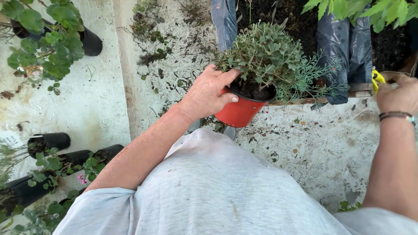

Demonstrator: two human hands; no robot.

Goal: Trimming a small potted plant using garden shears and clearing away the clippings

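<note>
Red pot (238, 112) gripped at rim, left hand (209, 93)

One head-worn view looks steeply down, close over the person's chest, toward the pale ground (313, 148).

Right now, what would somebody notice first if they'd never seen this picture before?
Probably the bright red pot in the middle, full of a bushy grey-green plant, with the left hand gripping its rim. Next, the right hand at the right edge, wearing a bracelet and touching something yellow that is too hidden to name. Black pots lie tipped over at the lower left.
</note>
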